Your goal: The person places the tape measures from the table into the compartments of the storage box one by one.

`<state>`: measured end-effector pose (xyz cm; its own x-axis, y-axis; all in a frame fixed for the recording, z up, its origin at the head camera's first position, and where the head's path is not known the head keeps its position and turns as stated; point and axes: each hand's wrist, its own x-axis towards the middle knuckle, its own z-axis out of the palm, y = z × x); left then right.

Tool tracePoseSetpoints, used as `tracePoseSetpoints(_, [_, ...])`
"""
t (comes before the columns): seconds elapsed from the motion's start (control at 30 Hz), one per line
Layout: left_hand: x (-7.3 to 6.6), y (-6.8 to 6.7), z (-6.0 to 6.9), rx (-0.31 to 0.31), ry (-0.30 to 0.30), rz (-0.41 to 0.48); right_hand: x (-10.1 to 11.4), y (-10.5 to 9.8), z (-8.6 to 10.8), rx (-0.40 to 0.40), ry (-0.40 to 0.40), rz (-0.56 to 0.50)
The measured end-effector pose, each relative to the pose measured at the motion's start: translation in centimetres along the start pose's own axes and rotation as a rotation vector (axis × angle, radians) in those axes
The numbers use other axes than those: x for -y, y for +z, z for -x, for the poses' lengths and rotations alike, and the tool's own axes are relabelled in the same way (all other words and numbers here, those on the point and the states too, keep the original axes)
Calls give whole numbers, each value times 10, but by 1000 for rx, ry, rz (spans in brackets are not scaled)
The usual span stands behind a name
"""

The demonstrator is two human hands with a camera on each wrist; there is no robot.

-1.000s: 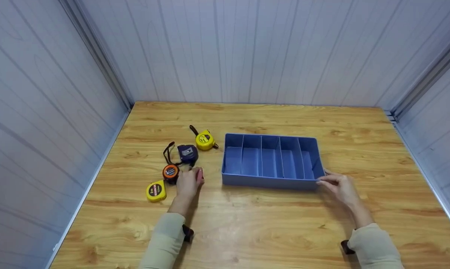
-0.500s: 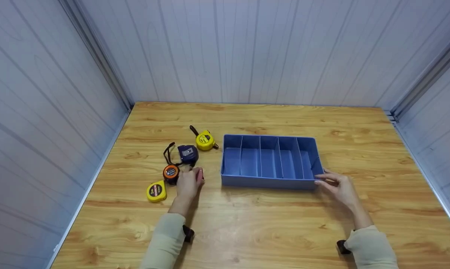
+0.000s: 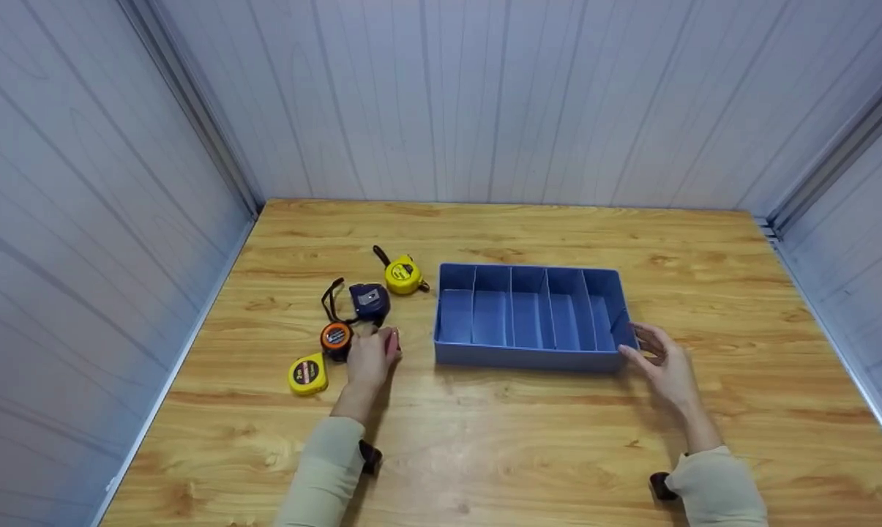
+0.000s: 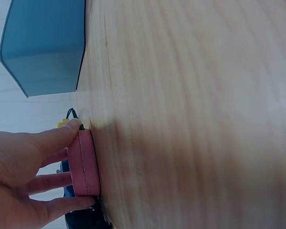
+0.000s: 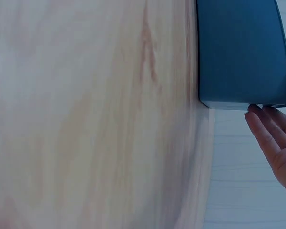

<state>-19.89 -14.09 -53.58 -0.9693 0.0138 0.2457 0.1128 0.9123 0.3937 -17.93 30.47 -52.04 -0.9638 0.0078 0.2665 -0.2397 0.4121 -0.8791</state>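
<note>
My left hand (image 3: 367,360) grips a pink tape measure (image 4: 83,164), standing on its edge on the table, with the thumb at one end and a finger at the other. Beside that hand lie an orange-and-black tape measure (image 3: 336,337) and a dark blue tape measure (image 3: 369,301) with a black strap. At the right end of a blue divided box (image 3: 528,357), my right hand (image 3: 670,369) touches the end wall with extended fingertips (image 5: 257,121). Its thumb lies at the front right corner of the rim.
A yellow tape measure (image 3: 402,275) with a black strap lies behind the others, near the box's left end. Another yellow tape measure (image 3: 307,374) lies at the front left. White panel walls (image 3: 455,102) enclose the wooden table (image 3: 484,446) at the back and sides.
The blue box has shifted very slightly left and its angle is a little changed. My right fingers have moved from the rim corner further back along the end wall. The left hand stays put.
</note>
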Motion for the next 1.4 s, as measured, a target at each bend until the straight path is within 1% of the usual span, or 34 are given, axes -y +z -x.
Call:
tracePoseSetpoints(0.17, [-1, 0, 1, -22, 3, -1, 7, 2, -1, -49, 30, 1])
tracePoseSetpoints(0.3, [-2, 0, 1, -25, 1, -14, 22, 5, 0, -76, 44, 5])
tracePoseSetpoints(0.4, [-1, 0, 0, -10, -2, -31, 33, 7, 1, -96, 50, -19])
tracePoseSetpoints(0.5, [-1, -1, -1, 22, -14, -24, 34, 8, 2, -114, 69, -68])
tracePoseSetpoints(0.6, [-2, -1, -3, 59, -32, -7, 29, 8, 2, -130, 106, -149])
tracePoseSetpoints(0.63, [3, 4, -4, 49, -20, -9, 26, 8, 1, -130, 121, -178])
tracePoseSetpoints(0.73, [4, 4, -4, 73, -24, -4, 15, 7, 1, -131, 171, -244])
tracePoseSetpoints(0.8, [4, 4, -5, 94, -32, 5, 7, 7, 0, -133, 202, -260])
tracePoseSetpoints(0.83, [4, 4, -5, 92, -28, 4, 3, 7, 0, -136, 217, -261])
tracePoseSetpoints(0.87, [-1, -3, -4, 113, -43, 9, 1, 7, 0, -145, 237, -258])
tracePoseSetpoints(0.93, [0, -3, -4, 117, -42, 9, -4, 8, 1, -163, 266, -243])
tracePoseSetpoints(1.0, [0, -3, -4, 121, -47, 15, -20, 8, 0, -166, 269, -268])
tracePoseSetpoints(1.03, [0, -4, -4, 122, -48, 17, -24, 9, 0, -172, 275, -286])
tracePoseSetpoints(1.07, [0, -4, -5, 124, -50, 21, -27, 9, 0, -176, 277, -309])
tracePoseSetpoints(1.17, [-1, -5, -6, 128, -67, 41, -33, 9, 1, -174, 244, -367])
tracePoseSetpoints(1.23, [-2, -6, -7, 123, -67, 41, -25, 10, 2, -190, 246, -367])
tracePoseSetpoints(1.3, [-3, -7, -7, 115, -82, 50, -29, 11, 1, -201, 245, -350])
tracePoseSetpoints(1.33, [-4, -7, -7, 111, -90, 57, -31, 11, 0, -206, 259, -350])
tracePoseSetpoints(1.4, [-4, -8, -7, 109, -111, 73, -33, 11, -1, -224, 280, -306])
